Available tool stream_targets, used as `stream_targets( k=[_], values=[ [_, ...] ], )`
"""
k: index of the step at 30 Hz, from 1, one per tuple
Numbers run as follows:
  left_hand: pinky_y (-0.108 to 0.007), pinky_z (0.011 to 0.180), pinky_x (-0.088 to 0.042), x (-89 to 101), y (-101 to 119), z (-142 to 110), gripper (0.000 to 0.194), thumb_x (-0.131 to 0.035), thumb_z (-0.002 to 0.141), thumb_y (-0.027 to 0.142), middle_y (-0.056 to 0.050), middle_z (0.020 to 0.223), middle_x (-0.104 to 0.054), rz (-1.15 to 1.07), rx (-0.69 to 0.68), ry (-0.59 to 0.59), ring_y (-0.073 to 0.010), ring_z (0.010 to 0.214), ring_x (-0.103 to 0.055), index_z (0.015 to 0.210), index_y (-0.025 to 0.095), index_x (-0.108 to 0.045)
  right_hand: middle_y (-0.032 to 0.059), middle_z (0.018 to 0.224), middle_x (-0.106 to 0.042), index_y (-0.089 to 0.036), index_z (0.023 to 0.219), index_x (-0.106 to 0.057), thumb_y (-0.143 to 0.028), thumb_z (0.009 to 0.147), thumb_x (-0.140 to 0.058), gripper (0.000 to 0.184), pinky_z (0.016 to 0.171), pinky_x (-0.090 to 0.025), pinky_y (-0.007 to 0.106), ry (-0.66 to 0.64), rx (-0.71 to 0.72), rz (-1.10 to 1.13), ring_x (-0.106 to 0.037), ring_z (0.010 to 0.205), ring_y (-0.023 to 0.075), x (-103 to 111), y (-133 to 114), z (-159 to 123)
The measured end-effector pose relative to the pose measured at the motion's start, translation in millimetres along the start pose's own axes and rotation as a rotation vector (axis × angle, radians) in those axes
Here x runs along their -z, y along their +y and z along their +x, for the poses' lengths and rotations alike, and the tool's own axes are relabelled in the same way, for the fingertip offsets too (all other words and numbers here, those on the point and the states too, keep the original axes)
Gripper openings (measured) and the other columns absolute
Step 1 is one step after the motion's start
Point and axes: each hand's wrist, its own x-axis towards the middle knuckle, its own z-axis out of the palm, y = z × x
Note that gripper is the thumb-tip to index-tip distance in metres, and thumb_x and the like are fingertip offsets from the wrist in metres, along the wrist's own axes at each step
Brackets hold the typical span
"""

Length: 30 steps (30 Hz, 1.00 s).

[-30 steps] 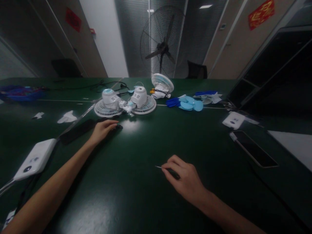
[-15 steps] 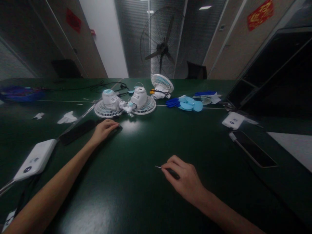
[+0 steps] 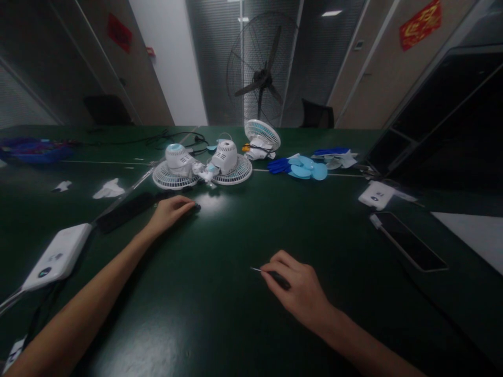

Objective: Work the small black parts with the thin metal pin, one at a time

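Observation:
My left hand reaches out over the dark green table, its fingertips pinched on a small black piece whose kind I cannot make out. Close behind that hand lie two small white fans, grilles down and motor housings up. Nearer to me, my right hand is closed around a screwdriver. Its thin metal shaft points left and its dark handle lies mostly hidden in the palm.
A third small fan leans farther back. Light blue fan blades and blue gloves lie right of it. A phone and white power bank are at right; another white device is at left. A blue basket stands far left.
My left hand has shifted slightly right and toward me, its fingers closing on the small black piece. The right hand with the screwdriver has stayed in place.

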Motion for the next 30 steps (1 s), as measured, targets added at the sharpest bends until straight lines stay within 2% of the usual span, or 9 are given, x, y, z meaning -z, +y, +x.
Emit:
stream_targets(
  k=[4,8,10,12,14,21,30],
  values=[
    [-0.037,0.09,-0.057,-16.3,42.5,-12.9,0.036,-0.066,0.098,0.052,-0.009,0.112,-0.076,0.011,-0.231,-0.145,-0.0261,0.101,-0.072,0.11,0.021,-0.079,0.0042,0.102,-0.067,-0.021,0.109,-0.075,-0.021,0.103,-0.061,0.015,0.065,-0.054,0.026,0.031,0.005,0.014,-0.066,0.077,0.0144,-1.9,1.6,-1.0],
    [-0.037,0.095,-0.056,-57.2,104.2,-43.5,0.023,-0.062,0.105,0.037,-0.008,0.112,-0.073,-0.108,-0.42,-0.39,-0.0226,0.106,-0.07,0.11,0.021,-0.077,0.0048,0.099,-0.067,-0.021,0.107,-0.075,-0.023,0.103,-0.059,0.017,0.066,-0.053,0.026,0.07,0.017,0.003,-0.066,0.077,0.0149,-2.3,1.2,-0.3],
    [-0.032,0.089,-0.056,-77.9,129.3,-60.6,0.016,-0.065,0.103,0.032,-0.007,0.111,-0.072,-0.196,-0.436,-0.455,-0.0192,0.099,-0.069,0.11,0.02,-0.074,0.0047,0.097,-0.067,-0.022,0.104,-0.075,-0.023,0.102,-0.059,0.016,0.066,-0.052,0.026,0.079,0.032,-0.006,-0.066,0.076,0.0148,-2.2,0.7,-0.5],
    [-0.028,0.08,-0.055,-91.8,145.0,-73.3,0.012,-0.068,0.099,0.026,-0.006,0.107,-0.07,-0.235,-0.414,-0.482,-0.0162,0.089,-0.067,0.11,0.02,-0.071,0.0042,0.096,-0.067,-0.022,0.102,-0.075,-0.022,0.101,-0.06,0.015,0.066,-0.051,0.026,0.076,0.042,-0.017,-0.065,0.074,0.0146,-2.1,0.2,-1.4],
    [-0.027,0.077,-0.054,-97.9,151.7,-79.7,0.015,-0.07,0.095,0.022,-0.005,0.105,-0.069,-0.241,-0.404,-0.491,-0.0158,0.087,-0.065,0.11,0.021,-0.07,0.0037,0.095,-0.067,-0.022,0.1,-0.075,-0.022,0.1,-0.06,0.015,0.067,-0.051,0.026,0.073,0.04,-0.03,-0.066,0.074,0.0145,-2.0,-0.2,-2.3],
    [-0.033,0.089,-0.053,-97.8,151.7,-82.3,0.021,-0.068,0.093,0.014,-0.006,0.107,-0.069,-0.244,-0.457,-0.516,-0.02,0.1,-0.064,0.113,0.021,-0.069,0.004,0.093,-0.067,-0.022,0.097,-0.074,-0.02,0.098,-0.058,0.016,0.063,-0.05,0.025,0.084,0.01,-0.023,-0.066,0.072,0.0147,-0.7,-2.8,-1.3],
    [-0.034,0.091,-0.051,-98.6,158.2,-85.8,0.019,-0.069,0.097,0.017,-0.007,0.108,-0.069,-0.267,-0.495,-0.563,-0.021,0.101,-0.064,0.116,0.02,-0.07,0.005,0.095,-0.068,-0.021,0.102,-0.075,-0.021,0.101,-0.057,0.018,0.064,-0.052,0.025,0.085,0.059,-0.022,-0.067,0.074,0.0149,-1.4,-2.6,-1.0]
  ],
)
